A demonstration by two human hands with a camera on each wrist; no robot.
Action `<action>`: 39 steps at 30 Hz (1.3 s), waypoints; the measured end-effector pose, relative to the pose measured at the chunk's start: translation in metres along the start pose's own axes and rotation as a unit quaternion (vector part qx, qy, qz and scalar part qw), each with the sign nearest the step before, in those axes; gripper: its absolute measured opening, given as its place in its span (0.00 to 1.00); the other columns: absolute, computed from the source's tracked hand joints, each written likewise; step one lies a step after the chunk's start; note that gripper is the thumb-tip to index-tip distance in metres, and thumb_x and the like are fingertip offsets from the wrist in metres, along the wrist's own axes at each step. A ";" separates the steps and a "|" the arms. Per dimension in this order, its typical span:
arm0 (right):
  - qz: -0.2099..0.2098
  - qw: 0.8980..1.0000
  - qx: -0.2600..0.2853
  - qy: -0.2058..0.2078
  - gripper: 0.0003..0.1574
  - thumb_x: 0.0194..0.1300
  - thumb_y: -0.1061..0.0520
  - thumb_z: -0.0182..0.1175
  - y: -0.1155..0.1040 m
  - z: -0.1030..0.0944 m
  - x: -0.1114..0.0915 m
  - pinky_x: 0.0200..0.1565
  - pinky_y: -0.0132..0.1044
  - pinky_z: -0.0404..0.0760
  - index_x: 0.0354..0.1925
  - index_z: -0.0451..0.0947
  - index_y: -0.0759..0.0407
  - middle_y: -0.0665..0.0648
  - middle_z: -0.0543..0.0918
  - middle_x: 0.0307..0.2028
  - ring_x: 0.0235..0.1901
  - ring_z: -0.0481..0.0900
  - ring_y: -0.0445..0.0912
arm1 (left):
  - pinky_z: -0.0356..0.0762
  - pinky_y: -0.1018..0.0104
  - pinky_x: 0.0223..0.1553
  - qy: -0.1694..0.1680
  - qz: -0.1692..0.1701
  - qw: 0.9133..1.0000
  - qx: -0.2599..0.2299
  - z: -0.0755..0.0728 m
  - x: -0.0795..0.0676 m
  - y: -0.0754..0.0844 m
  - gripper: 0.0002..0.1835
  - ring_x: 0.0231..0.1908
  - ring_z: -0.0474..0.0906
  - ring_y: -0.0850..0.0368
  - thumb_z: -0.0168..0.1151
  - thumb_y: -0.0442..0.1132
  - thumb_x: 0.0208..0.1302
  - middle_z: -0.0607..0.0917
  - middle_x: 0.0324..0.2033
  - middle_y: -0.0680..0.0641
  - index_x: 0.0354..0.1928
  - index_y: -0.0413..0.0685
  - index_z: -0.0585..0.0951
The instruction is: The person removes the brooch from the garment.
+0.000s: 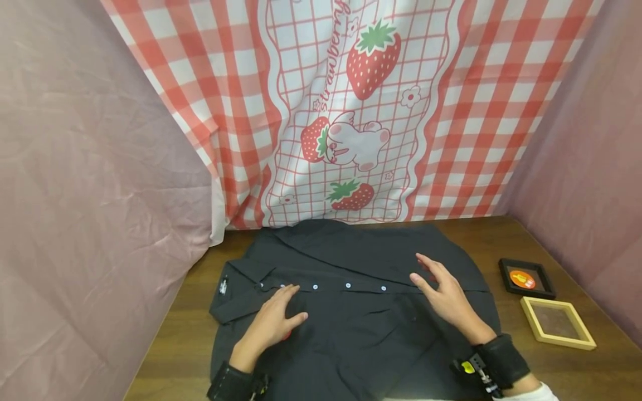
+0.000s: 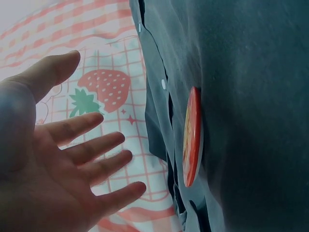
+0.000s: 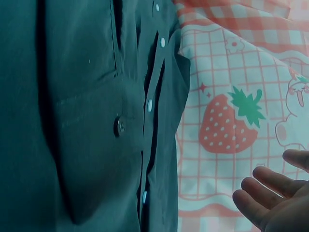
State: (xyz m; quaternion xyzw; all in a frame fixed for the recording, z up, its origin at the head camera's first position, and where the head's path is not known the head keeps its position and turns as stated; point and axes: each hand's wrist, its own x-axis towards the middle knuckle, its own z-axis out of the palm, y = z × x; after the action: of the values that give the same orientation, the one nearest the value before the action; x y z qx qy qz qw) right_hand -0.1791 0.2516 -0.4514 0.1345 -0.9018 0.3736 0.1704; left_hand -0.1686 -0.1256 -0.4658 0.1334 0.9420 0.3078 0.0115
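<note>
A dark button-up shirt (image 1: pixel 346 334) lies spread on the wooden table, collar (image 1: pixel 246 275) to the left, with a row of white buttons (image 1: pixel 348 285) across it. My left hand (image 1: pixel 275 317) hovers over its collar side, fingers extended and holding nothing. Under that palm, a red round badge (image 2: pixel 193 140) sits on the shirt front, mostly hidden in the head view. Fingers spread, my right hand (image 1: pixel 446 295) is held above the shirt's right part, also with nothing in it. A flap pocket with a dark button (image 3: pixel 120 126) shows in the right wrist view.
At the table's right side lie a black frame (image 1: pixel 506 287) with an orange round badge (image 1: pixel 523 279) in it and a light wooden frame (image 1: pixel 567 341). A red-checked strawberry cloth (image 1: pixel 461 139) hangs behind the table. Pinkish drapes (image 1: pixel 100 195) flank both sides.
</note>
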 end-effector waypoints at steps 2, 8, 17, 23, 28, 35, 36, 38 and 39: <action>-0.002 1.000 0.000 0.000 0.33 0.72 0.53 0.56 -0.002 0.002 -0.002 0.54 0.59 0.72 0.69 0.63 0.64 0.67 0.73 0.62 0.59 0.72 0.60 | 0.62 0.36 0.66 -0.002 -0.005 1.000 0.001 0.001 -0.001 0.000 0.34 0.70 0.62 0.37 0.66 0.49 0.62 0.69 0.68 0.37 0.67 0.44 0.70; -0.004 1.000 0.001 0.005 0.32 0.70 0.54 0.57 -0.006 0.005 -0.002 0.56 0.45 0.76 0.68 0.65 0.64 0.67 0.74 0.61 0.58 0.73 0.60 | 0.65 0.37 0.65 0.015 0.014 1.000 0.003 -0.001 -0.002 0.002 0.32 0.69 0.65 0.38 0.66 0.48 0.62 0.71 0.67 0.37 0.66 0.43 0.71; -0.008 1.000 0.014 0.002 0.31 0.71 0.53 0.56 -0.011 0.011 0.003 0.54 0.55 0.75 0.68 0.65 0.62 0.66 0.74 0.61 0.59 0.73 0.60 | 0.65 0.37 0.64 0.037 0.027 0.999 0.014 -0.006 -0.004 0.002 0.31 0.68 0.66 0.38 0.67 0.46 0.61 0.73 0.65 0.36 0.64 0.42 0.73; -0.015 1.000 0.024 0.013 0.30 0.70 0.55 0.58 -0.013 0.020 0.003 0.53 0.56 0.76 0.67 0.67 0.61 0.64 0.76 0.60 0.58 0.75 0.58 | 0.64 0.36 0.65 0.054 0.052 0.997 0.006 -0.004 -0.006 0.002 0.29 0.68 0.66 0.37 0.67 0.45 0.61 0.75 0.64 0.37 0.62 0.40 0.75; -0.022 0.999 0.032 0.013 0.31 0.69 0.55 0.59 -0.016 0.025 0.003 0.53 0.56 0.77 0.67 0.68 0.61 0.63 0.76 0.60 0.58 0.76 0.56 | 0.65 0.38 0.64 0.057 0.058 0.997 0.014 -0.004 -0.007 0.001 0.30 0.67 0.67 0.37 0.68 0.45 0.60 0.75 0.64 0.37 0.62 0.41 0.75; -0.031 0.999 0.038 -0.001 0.32 0.68 0.55 0.61 -0.021 0.036 0.002 0.53 0.55 0.77 0.67 0.67 0.61 0.63 0.76 0.61 0.58 0.75 0.57 | 0.63 0.37 0.65 0.040 0.054 0.998 0.015 -0.006 -0.008 -0.001 0.33 0.68 0.65 0.38 0.67 0.47 0.60 0.73 0.65 0.36 0.65 0.42 0.72; -0.031 0.999 0.037 -0.004 0.32 0.68 0.55 0.61 -0.022 0.038 0.002 0.53 0.56 0.77 0.67 0.68 0.61 0.63 0.76 0.61 0.59 0.75 0.58 | 0.63 0.36 0.65 0.037 0.053 0.998 0.015 -0.006 -0.009 -0.001 0.33 0.68 0.65 0.37 0.67 0.47 0.60 0.73 0.65 0.36 0.65 0.41 0.72; -0.029 0.999 0.036 -0.011 0.32 0.68 0.54 0.61 -0.024 0.042 0.002 0.54 0.56 0.77 0.67 0.68 0.60 0.63 0.76 0.61 0.59 0.75 0.58 | 0.62 0.36 0.65 0.030 0.049 0.998 0.016 -0.006 -0.010 -0.002 0.34 0.68 0.64 0.37 0.67 0.47 0.60 0.72 0.65 0.36 0.66 0.41 0.71; -0.029 0.999 0.036 -0.014 0.32 0.67 0.54 0.61 -0.025 0.043 0.001 0.53 0.57 0.77 0.67 0.68 0.60 0.63 0.76 0.61 0.59 0.76 0.58 | 0.62 0.35 0.65 0.027 0.046 0.998 0.015 -0.006 -0.011 -0.003 0.35 0.68 0.64 0.37 0.67 0.47 0.60 0.72 0.66 0.36 0.66 0.41 0.70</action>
State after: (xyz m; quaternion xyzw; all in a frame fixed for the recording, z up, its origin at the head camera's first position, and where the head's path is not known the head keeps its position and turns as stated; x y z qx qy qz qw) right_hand -0.1801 0.2036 -0.4639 0.1723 -0.8859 0.3984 0.1638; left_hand -0.1596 -0.1338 -0.4633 0.1683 0.9394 0.2973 -0.0298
